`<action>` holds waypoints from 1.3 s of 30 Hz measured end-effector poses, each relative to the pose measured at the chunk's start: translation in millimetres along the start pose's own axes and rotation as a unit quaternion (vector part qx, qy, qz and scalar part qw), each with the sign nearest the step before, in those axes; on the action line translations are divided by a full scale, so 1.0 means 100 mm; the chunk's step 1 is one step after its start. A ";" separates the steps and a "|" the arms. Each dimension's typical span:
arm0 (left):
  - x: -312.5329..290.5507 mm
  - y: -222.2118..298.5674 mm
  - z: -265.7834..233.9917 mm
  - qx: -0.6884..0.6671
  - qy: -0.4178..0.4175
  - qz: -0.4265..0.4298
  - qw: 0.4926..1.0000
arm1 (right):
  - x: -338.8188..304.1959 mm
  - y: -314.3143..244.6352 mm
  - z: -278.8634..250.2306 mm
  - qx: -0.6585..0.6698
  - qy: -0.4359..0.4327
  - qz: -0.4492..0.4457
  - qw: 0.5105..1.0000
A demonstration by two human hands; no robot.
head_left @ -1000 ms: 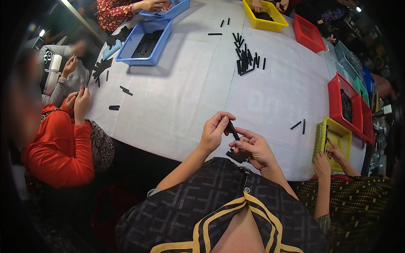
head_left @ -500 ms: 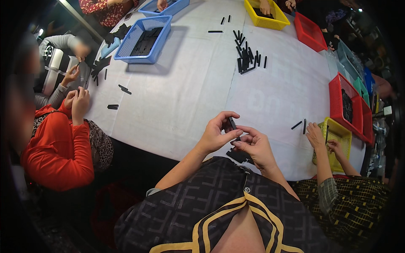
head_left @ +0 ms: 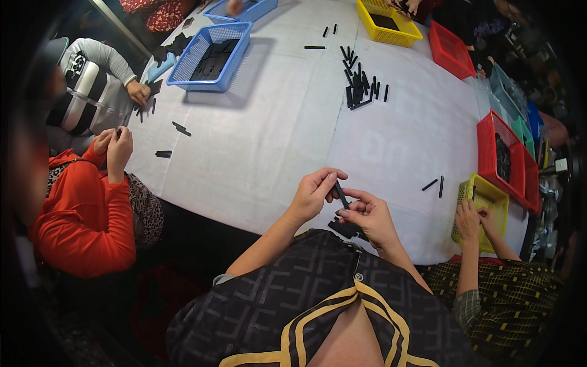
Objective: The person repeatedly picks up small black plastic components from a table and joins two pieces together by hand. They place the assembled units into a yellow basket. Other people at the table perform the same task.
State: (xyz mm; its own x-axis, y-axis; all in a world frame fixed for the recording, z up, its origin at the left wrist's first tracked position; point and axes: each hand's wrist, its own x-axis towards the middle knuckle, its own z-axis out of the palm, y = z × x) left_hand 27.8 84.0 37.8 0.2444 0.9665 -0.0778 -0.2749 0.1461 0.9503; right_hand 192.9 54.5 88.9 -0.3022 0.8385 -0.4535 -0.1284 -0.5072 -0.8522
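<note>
Close to my body, above the table's near edge, I hold a slim black bar (head_left: 341, 194) between both hands. My left hand (head_left: 313, 194) pinches its upper end with thumb and forefinger. Its lower end is gripped by the fingertips of my right hand (head_left: 371, 219). Partly hidden under my right hand, some flat black pieces (head_left: 343, 228) lie at the table edge. Farther out on the white table (head_left: 263, 134) is a loose heap of similar black bars (head_left: 365, 88).
A blue basket (head_left: 177, 79) with black pieces stands at the far left. Yellow (head_left: 391, 38) and red baskets (head_left: 451, 52) line the far right. Beside me on the right, a co-worker reaches into a yellow basket (head_left: 500, 211); an orange-sleeved co-worker (head_left: 85, 220) sits left.
The bar has turned in my fingers and shows more of its length. My hands have shifted slightly. The right neighbour's hands have moved into the yellow basket.
</note>
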 end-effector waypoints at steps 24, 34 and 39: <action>-0.05 -0.03 0.09 0.120 0.041 -0.046 0.991 | -0.04 0.18 -0.11 0.043 0.003 0.046 0.998; -0.02 -0.09 0.04 0.048 0.041 -0.042 0.997 | -0.05 0.11 -0.11 0.020 -0.024 0.021 0.999; -0.01 -0.10 0.04 0.029 0.039 -0.033 0.998 | -0.04 0.13 -0.11 0.001 -0.023 -0.006 1.000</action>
State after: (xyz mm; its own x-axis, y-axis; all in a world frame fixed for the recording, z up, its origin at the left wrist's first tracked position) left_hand 34.1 81.1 29.6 0.1865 0.9689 -0.1623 -0.2048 0.1999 0.9582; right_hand 202.6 46.2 76.9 -0.3447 0.8339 -0.4311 -0.1338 -0.4982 -0.8567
